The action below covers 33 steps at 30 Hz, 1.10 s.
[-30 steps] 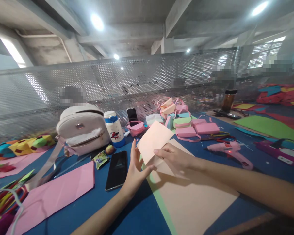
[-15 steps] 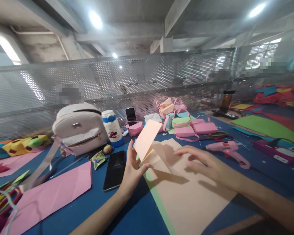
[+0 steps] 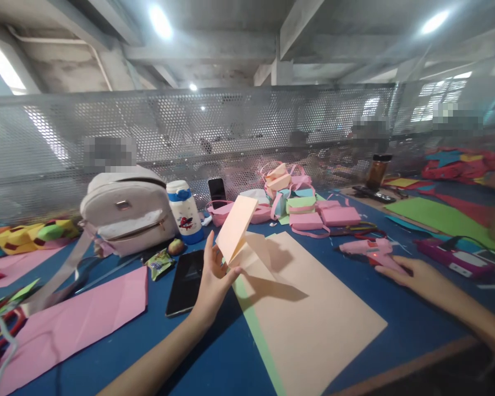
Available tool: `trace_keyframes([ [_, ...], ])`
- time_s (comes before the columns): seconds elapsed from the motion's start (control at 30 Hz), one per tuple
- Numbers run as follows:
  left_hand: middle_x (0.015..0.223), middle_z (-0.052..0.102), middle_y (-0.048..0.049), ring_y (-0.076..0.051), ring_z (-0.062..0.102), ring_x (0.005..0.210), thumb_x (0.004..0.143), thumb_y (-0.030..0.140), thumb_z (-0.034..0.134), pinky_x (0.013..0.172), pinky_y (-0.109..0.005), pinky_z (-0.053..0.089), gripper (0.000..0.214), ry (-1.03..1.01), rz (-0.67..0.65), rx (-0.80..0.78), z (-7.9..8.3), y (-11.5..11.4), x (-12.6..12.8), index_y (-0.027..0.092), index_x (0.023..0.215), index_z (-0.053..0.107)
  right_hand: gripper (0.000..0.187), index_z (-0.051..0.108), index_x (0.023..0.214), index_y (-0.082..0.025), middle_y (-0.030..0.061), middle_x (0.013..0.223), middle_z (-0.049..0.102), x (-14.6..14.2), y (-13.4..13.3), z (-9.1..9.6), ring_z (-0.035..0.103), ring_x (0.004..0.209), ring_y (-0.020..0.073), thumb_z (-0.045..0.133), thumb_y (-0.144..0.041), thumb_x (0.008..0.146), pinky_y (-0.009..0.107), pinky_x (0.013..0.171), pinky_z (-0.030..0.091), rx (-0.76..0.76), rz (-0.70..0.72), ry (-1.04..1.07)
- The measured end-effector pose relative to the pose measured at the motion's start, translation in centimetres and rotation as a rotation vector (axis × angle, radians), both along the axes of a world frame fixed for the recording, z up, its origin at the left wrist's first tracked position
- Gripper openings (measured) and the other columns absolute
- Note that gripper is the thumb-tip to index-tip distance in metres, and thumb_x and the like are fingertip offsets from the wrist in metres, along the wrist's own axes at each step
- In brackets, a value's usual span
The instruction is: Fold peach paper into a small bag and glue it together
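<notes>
My left hand pinches a folded piece of peach paper between thumb and fingers. One panel of it stands up tilted, and other flaps spread out to the right. Below lies a large peach paper sheet, with a green sheet showing along its left edge. Over on the right, my right hand has its fingers around the handle of a pink hot glue gun, which lies on the table with a small red light lit. Part of the handle is hidden by the hand.
Left of my left hand are a black phone, a snack packet, a bottle and a backpack. Small pink paper bags stand behind the sheet. At right lies a purple device. Scissors lie behind the glue gun.
My right hand has moved right, from above the peach sheet to the glue gun, and closed around its handle. My left hand still holds the folded paper.
</notes>
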<state>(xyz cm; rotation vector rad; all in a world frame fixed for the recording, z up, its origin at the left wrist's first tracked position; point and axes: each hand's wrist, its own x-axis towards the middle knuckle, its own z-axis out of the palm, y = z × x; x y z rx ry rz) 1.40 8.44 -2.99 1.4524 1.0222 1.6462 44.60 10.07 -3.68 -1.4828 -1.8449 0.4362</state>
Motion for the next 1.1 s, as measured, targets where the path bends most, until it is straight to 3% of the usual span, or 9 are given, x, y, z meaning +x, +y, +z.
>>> trace_keyframes([
  [0.17,0.143,0.045,-0.0161,-0.036,0.042,0.138,0.070,0.060,0.078,0.107,-0.050,0.044,0.110,0.001,-0.003,0.027,-0.2,0.0,0.1,0.032,0.154,0.013,0.036,0.077,0.085,-0.026,0.0067,0.079,0.074,-2.6,-0.1,0.9,0.069,0.073,0.0345,0.065,-0.058,0.076,0.039,0.054,0.052,-0.065,-0.043,0.039],
  [0.27,0.145,0.043,-0.0152,-0.035,0.038,0.141,0.069,0.059,0.078,0.109,-0.050,0.042,0.109,0.010,0.028,0.054,-0.5,0.0,0.2,0.034,0.153,0.013,0.042,0.074,0.073,-0.025,0.0099,0.069,0.070,-5.4,-2.1,3.1,0.065,0.062,0.0307,0.061,-0.065,0.077,0.037,0.047,0.048,-0.122,0.000,0.145],
  [0.37,0.150,0.040,-0.0143,-0.035,0.034,0.143,0.070,0.056,0.079,0.112,-0.050,0.038,0.107,0.017,0.058,0.072,-0.6,-0.2,0.4,0.034,0.153,0.015,0.045,0.070,0.071,-0.023,0.0077,0.062,0.066,-8.9,-3.9,5.4,0.062,0.056,0.0248,0.061,-0.067,0.078,0.034,0.046,0.047,-0.191,0.186,0.188],
  [0.5,0.153,0.037,-0.0138,-0.034,0.034,0.144,0.072,0.054,0.079,0.114,-0.051,0.035,0.105,0.031,0.057,0.084,-0.5,-0.5,0.5,0.035,0.153,0.015,0.047,0.064,0.099,-0.019,-0.0046,0.046,0.048,-13.1,-5.0,7.3,0.058,0.044,0.0174,0.056,-0.063,0.087,0.028,0.048,0.046,-0.336,0.496,0.334],
  [0.73,0.150,0.039,-0.0132,-0.036,0.035,0.143,0.069,0.058,0.080,0.115,-0.054,0.032,0.105,0.018,0.063,0.084,-0.2,-0.9,0.9,0.035,0.152,0.021,0.045,0.055,0.086,-0.018,-0.0064,0.045,0.048,-17.1,-4.9,7.5,0.058,0.043,0.0145,0.056,-0.063,0.088,0.025,0.048,0.046,-0.459,0.594,0.374],
  [1.1,0.153,0.037,-0.0114,-0.034,0.034,0.144,0.072,0.051,0.080,0.117,-0.051,0.030,0.101,0.005,0.039,0.106,-0.2,-1.2,0.9,0.035,0.152,0.022,0.039,0.059,0.099,-0.016,-0.0077,0.047,0.046,-18.6,-4.7,7.6,0.052,0.043,0.0123,0.058,-0.054,0.089,0.022,0.045,0.048,-0.459,0.634,0.418],
])
